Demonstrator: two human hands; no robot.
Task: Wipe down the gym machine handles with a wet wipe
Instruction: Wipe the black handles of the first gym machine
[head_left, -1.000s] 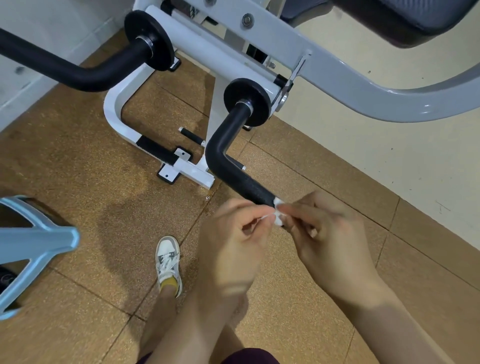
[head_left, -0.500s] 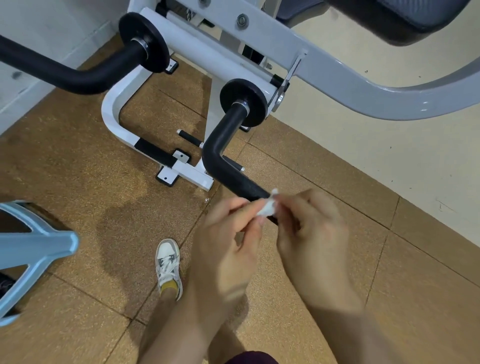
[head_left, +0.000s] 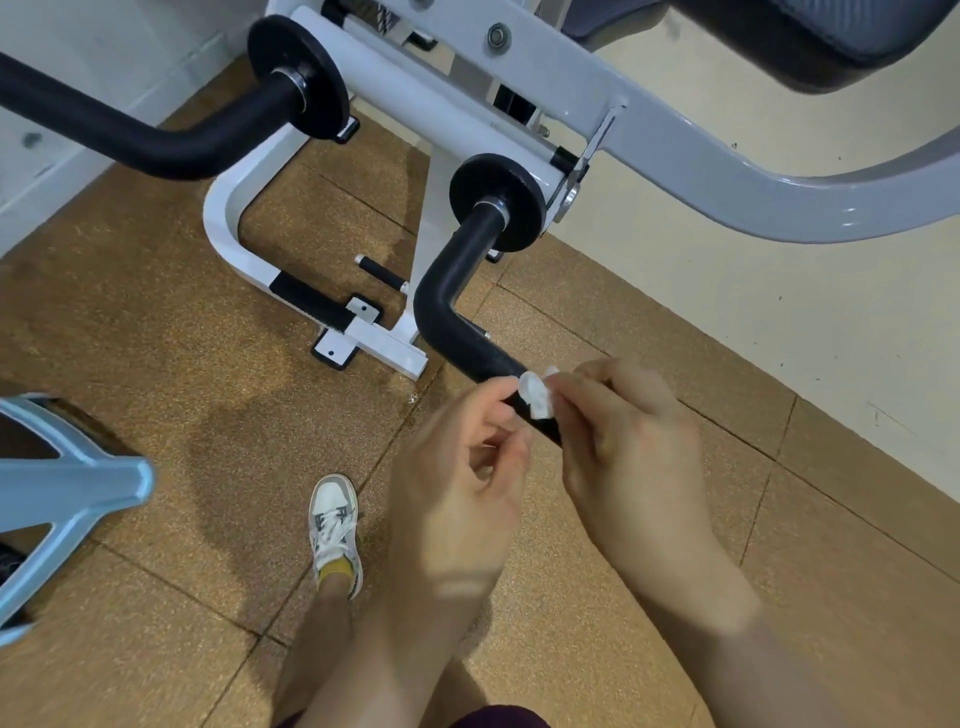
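A small white wet wipe (head_left: 535, 396) is bunched up over the near end of the right black handle (head_left: 447, 306) of the gym machine. My right hand (head_left: 623, 436) pinches the wipe with its fingertips. My left hand (head_left: 462, 467) is just left of the wipe, its fingers curled, and its fingertips look a little apart from the wipe. The handle's tip is hidden behind both hands. A second black handle (head_left: 130, 140) reaches out to the upper left.
The machine's white frame (head_left: 228, 228) stands on the cork-brown floor tiles, with a grey arm (head_left: 727, 171) and a dark pad above. A light blue metal frame (head_left: 67, 488) juts in at left. My shoe (head_left: 335, 525) is below the hands.
Both hands pinched the wipe before. Now my left hand's fingertips have drawn slightly back and the wipe stays in my right hand. The view has shifted a little.
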